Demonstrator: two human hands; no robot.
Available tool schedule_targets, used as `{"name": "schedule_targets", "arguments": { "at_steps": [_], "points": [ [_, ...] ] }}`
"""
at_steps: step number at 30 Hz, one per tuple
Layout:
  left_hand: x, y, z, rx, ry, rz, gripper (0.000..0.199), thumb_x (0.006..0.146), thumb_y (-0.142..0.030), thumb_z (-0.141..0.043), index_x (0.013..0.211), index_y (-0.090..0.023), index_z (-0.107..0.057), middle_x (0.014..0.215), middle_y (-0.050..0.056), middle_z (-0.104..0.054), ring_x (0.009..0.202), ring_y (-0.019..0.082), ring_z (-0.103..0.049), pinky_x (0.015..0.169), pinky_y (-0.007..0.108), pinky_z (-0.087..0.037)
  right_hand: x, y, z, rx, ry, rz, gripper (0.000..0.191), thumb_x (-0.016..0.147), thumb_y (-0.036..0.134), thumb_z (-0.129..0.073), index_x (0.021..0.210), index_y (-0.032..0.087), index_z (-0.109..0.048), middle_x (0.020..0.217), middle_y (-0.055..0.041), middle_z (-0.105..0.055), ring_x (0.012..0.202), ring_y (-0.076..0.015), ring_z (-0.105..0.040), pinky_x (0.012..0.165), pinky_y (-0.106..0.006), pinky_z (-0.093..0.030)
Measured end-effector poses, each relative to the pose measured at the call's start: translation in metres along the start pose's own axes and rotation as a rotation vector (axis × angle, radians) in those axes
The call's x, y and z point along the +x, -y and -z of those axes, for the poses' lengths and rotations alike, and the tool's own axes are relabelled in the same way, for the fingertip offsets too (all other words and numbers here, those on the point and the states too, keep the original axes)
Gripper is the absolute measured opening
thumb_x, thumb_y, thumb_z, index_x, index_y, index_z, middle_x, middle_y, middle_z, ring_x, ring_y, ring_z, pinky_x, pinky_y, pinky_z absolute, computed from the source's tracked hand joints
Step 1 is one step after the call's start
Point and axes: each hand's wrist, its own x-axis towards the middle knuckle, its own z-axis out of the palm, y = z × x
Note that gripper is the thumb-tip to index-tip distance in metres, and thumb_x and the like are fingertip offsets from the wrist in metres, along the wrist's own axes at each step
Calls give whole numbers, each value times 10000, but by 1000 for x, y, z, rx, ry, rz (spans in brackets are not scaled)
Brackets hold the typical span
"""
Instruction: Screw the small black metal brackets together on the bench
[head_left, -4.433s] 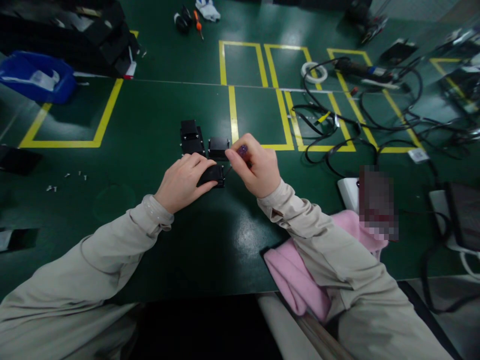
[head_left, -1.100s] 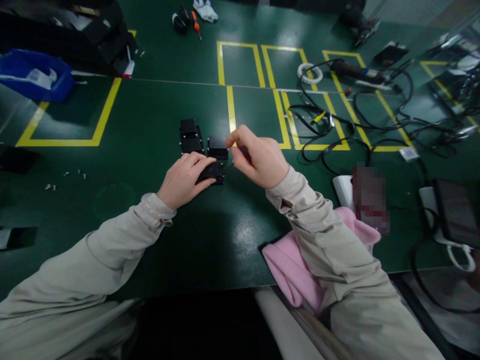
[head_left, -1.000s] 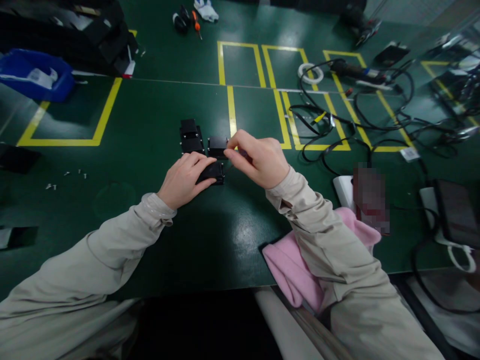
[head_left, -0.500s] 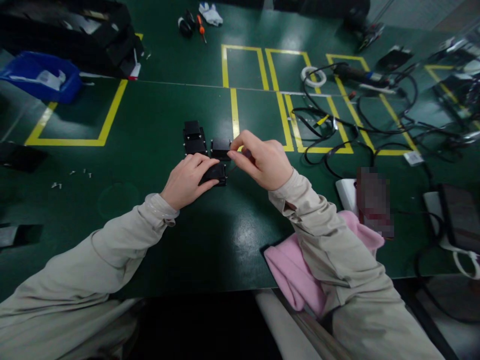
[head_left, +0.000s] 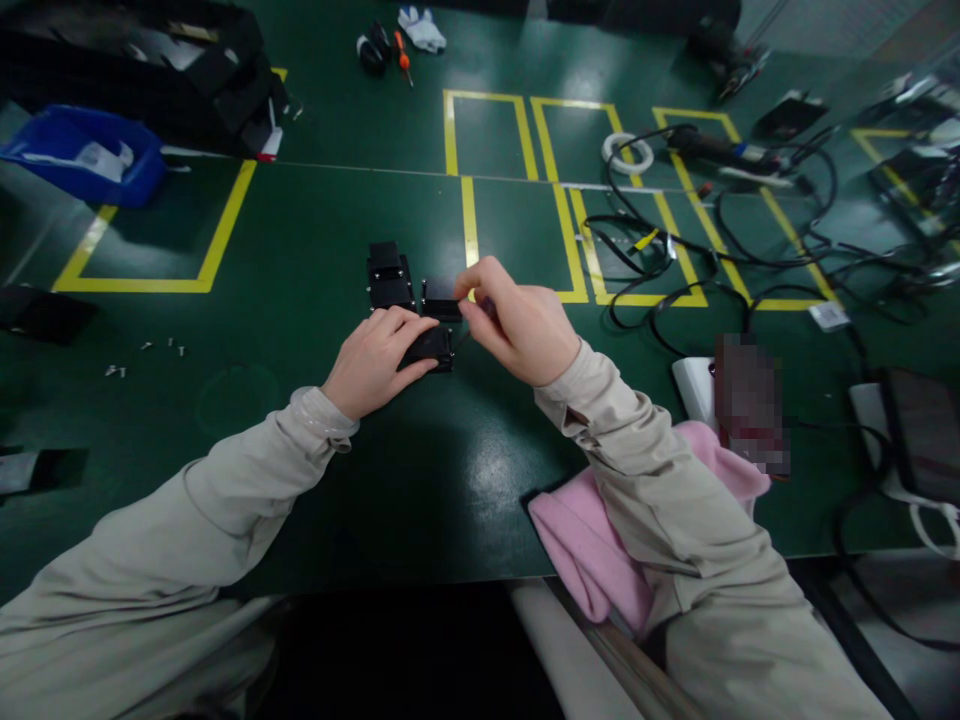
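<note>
My left hand is closed around a small black rectangular block, thumb along its near side and fingers over its top. Silvery screw heads show at the block's right end. Pinched in my right hand is what looks like a small screwdriver; its dark handle shows between the fingers, and a thin shaft slants down toward the block's right end. Whether the tip touches a screw is too small to tell. Just beyond lie a second black block and a stepped black part with screws along its edges.
Several loose screws lie on the green table at left. A blue bin stands farther back. Tangled black cables and a white tape ring are at right. A pink cloth hangs over the near edge, by my right forearm.
My right hand has shifted slightly and turned a little, so more of the dark handle shows. The left hand and the block under it stay in place.
</note>
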Motion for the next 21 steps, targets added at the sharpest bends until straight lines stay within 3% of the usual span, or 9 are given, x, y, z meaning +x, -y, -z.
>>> {"name": "schedule_targets", "arguments": {
  "at_steps": [3, 8, 15, 21],
  "points": [
    [0, 0, 0, -2, 3, -1, 409, 968, -370, -558, 1298, -131, -589, 1165, 140, -625, 1040, 300, -580, 913, 438, -493, 0, 0, 0, 20, -8, 3, 375, 986, 324, -280, 1186, 142, -539, 807, -13, -634, 641, -102, -536, 638, -242, -347],
    [0, 1, -2, -6, -9, 1, 418, 959, -378, -575, 1296, -130, -589, 1163, 134, -625, 1039, 299, -581, 922, 440, -495, -1, -2, -1, 10, -11, 19, 422, 998, 451, -286, 1107, 161, -573, 749, 9, -604, 614, -93, -518, 617, -228, -332],
    [0, 2, -2, 0, -3, -8, 428, 959, -368, -580, 1302, -112, -592, 1165, 141, -622, 1038, 299, -587, 920, 441, -502, -1, -1, -1, 24, -4, -13, 380, 978, 309, -287, 1206, 136, -536, 855, -25, -662, 676, -102, -579, 672, -237, -379],
    [0, 2, -3, -1, -13, -10, 424, 956, -366, -588, 1299, -118, -591, 1154, 133, -621, 1033, 296, -584, 926, 438, -497, -1, -3, -3, -1, -19, 14, 425, 993, 435, -291, 1096, 151, -590, 756, 1, -612, 626, -100, -554, 626, -229, -358]
  ]
}}
